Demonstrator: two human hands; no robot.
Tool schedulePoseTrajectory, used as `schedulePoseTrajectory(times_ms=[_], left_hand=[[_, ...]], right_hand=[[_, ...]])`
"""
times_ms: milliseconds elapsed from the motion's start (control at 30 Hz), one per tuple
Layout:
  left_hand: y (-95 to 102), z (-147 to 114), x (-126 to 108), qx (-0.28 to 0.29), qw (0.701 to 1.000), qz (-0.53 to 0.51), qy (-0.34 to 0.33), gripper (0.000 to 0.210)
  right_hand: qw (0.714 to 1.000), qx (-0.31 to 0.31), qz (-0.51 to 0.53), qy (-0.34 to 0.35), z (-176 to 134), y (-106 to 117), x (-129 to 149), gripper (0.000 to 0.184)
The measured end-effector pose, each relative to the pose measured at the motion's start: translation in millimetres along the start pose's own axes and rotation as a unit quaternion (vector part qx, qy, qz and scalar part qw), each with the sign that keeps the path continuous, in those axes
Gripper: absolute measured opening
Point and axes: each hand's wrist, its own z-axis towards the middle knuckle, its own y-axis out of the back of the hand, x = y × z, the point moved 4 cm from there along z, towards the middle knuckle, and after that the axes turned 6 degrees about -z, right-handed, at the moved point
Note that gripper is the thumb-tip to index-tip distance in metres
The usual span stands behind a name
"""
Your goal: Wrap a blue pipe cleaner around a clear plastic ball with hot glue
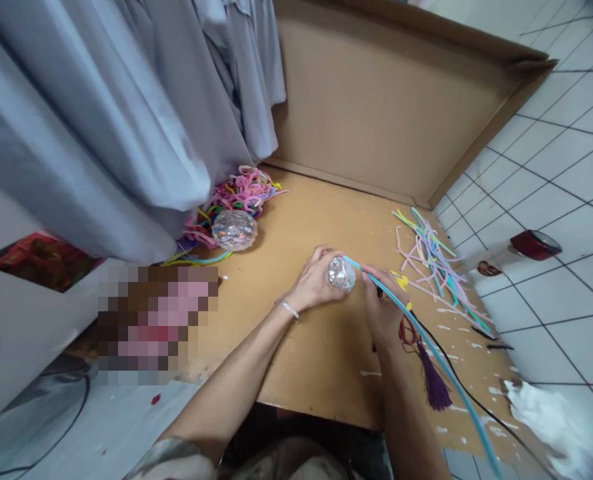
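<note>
"How many hands do we have at work?"
"Two. Our left hand point(316, 275) wraps its fingers around one small ball point(341, 274), clear and faceted, near the middle of the table point(321, 360). Whether the ball rests on the wood, we cannot tell."
"And our right?"
"Our right hand point(383, 308) pinches one blue strip point(450, 375). One end lies at the ball's upper edge; the rest crosses our hand and trails down to the right."
"Any other balls?"
"One larger ball point(235, 231), also clear, beside one tangled heap point(246, 190) of coloured strips on the left."
"What do we count on the right?"
"One loose bunch point(429, 260) of strips, too crossed to number, one purple tassel point(435, 383) near our forearm, and one white tissue point(541, 420) at the edge."
"Behind all that?"
"One cardboard sheet point(361, 100), standing."
</note>
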Motion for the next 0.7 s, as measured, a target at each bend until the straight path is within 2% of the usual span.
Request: schedulePoseTrajectory(times_ms=[100, 367, 467, 700], left_hand=[[0.8, 0, -1, 0.0, 1.0, 0.002, -0.002, 0.073], [1.0, 3, 1, 0.006, 0.999, 0.006, -0.031, 0.07], [1.0, 3, 3, 0.008, 0.999, -0.002, -0.031, 0.071], [0.3, 4, 5, 0.008, 0.999, -0.009, -0.032, 0.071]], right_hand=[[1.0, -0.002, 0.021, 0.02, -1, -2, 1, 0.014], [0.997, 0.016, -0.01, 0.076, -3, -4, -1, 0.019], [0.995, 0.042, -0.026, 0.082, -6, -6, -9, 0.019], [0.993, 0.046, -0.038, 0.106, -11, -9, -16, 0.019]])
